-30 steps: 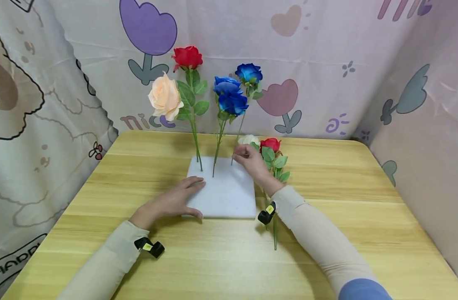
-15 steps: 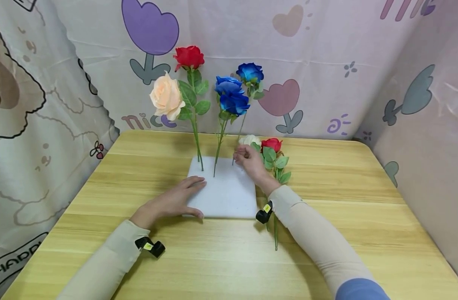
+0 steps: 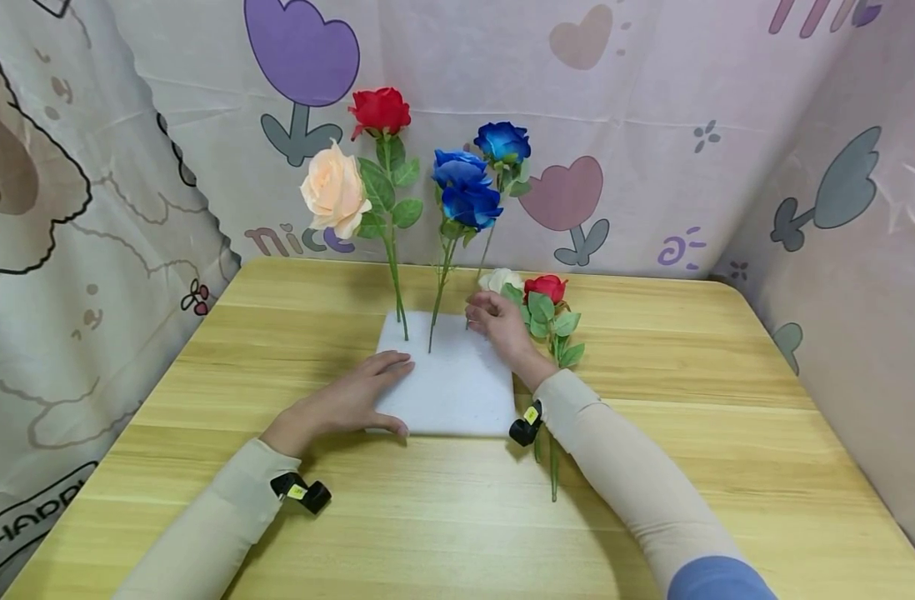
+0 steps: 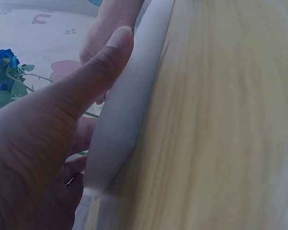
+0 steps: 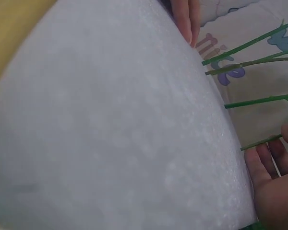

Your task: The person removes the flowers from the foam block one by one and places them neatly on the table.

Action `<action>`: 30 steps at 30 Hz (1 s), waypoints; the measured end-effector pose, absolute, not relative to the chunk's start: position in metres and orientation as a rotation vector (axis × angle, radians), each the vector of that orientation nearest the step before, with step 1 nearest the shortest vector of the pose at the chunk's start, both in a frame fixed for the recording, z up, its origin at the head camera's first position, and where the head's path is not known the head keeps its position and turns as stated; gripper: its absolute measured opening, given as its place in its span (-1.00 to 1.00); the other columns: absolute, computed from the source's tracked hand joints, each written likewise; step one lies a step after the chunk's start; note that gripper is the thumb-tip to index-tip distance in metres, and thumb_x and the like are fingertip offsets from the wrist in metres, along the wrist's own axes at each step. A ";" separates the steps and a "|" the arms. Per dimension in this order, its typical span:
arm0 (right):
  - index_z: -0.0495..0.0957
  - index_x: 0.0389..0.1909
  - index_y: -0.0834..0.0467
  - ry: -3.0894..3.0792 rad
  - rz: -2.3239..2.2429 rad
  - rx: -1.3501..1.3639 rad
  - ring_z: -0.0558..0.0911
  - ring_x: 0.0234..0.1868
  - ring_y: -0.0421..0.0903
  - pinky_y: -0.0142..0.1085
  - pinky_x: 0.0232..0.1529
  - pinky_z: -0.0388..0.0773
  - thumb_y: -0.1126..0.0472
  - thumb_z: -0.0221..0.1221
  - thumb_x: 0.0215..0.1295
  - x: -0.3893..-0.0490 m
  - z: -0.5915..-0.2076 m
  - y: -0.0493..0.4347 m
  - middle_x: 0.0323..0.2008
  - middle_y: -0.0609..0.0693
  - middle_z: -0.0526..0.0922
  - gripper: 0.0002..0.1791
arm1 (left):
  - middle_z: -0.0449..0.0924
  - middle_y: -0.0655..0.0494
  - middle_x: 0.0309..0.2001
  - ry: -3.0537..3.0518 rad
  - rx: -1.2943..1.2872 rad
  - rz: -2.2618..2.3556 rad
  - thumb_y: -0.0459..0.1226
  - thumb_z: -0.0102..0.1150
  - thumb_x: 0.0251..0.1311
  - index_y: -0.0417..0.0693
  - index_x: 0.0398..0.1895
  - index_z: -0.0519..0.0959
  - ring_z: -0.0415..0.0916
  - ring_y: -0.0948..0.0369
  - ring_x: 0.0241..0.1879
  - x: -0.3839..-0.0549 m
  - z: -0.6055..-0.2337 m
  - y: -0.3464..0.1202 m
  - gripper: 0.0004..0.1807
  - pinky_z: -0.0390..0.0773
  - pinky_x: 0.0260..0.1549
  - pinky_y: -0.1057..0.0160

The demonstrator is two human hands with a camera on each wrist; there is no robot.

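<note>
A white foam board lies on the table, with roses standing in its back part. My left hand rests on the board's left side, fingers spread and nearly straight, thumb near the front edge. Thumb and fingers of my right hand pinch the low part of the stem of a blue rose at the board's back right. In the right wrist view, that green stem meets the board. Left of it stand other blue blooms, a red rose and a peach rose.
Beside the board on the right, a red rose and a white rose lie on the wooden table, partly hidden by my right hand and forearm. A printed curtain hangs behind the table and along its sides.
The whole view shifts slightly. Both hands, the board and the roses keep almost the same places; my right hand stays at the blue rose's stem.
</note>
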State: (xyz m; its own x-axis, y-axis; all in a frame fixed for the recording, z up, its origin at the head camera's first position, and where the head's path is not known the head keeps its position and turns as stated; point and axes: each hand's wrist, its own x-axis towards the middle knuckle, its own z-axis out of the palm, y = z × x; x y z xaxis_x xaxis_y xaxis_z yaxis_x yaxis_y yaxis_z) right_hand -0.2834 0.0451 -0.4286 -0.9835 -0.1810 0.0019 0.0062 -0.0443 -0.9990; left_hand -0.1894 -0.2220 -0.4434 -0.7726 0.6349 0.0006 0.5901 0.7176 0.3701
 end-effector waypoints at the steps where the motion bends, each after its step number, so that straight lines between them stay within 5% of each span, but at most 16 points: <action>1: 0.45 0.13 0.43 2.084 -2.164 -0.199 0.54 0.12 0.22 -0.20 0.07 0.59 0.44 0.01 0.43 -0.284 -0.428 0.045 0.08 0.39 0.50 -0.70 | 0.04 -0.07 0.50 2.796 1.005 0.533 0.44 0.23 -0.20 -0.17 0.50 0.13 -0.06 -0.06 0.48 -0.190 -0.444 -0.222 0.28 0.06 0.40 -0.04; 22: 0.46 -0.02 0.28 2.712 -1.519 -0.644 0.66 -0.21 -0.05 -0.27 -0.24 0.64 0.34 0.11 0.42 -0.294 -0.430 0.055 -0.19 0.06 0.62 -0.81 | 0.05 -0.07 0.50 2.798 1.002 0.519 0.45 0.21 -0.18 -0.17 0.50 0.13 -0.06 -0.06 0.48 -0.190 -0.444 -0.223 0.28 0.06 0.40 -0.05; 30: 0.39 -0.06 0.25 2.732 -1.435 -0.693 0.66 -0.21 -0.06 -0.30 -0.25 0.66 0.32 -0.08 0.52 -0.293 -0.426 0.052 -0.23 0.08 0.61 -0.88 | 0.05 -0.07 0.50 2.799 0.990 0.523 0.45 0.22 -0.18 -0.16 0.51 0.13 -0.06 -0.07 0.47 -0.190 -0.443 -0.222 0.28 0.07 0.40 -0.05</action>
State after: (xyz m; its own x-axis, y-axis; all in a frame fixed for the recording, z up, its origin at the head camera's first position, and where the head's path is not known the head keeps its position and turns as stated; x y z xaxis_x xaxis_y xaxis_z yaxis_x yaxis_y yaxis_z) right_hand -0.2934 0.0523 -0.4262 -0.9038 -0.3689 0.2171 -0.3881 0.4922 -0.7791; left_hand -0.1896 -0.2222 -0.4430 -0.7769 0.6296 -0.0039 0.5856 0.7250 0.3626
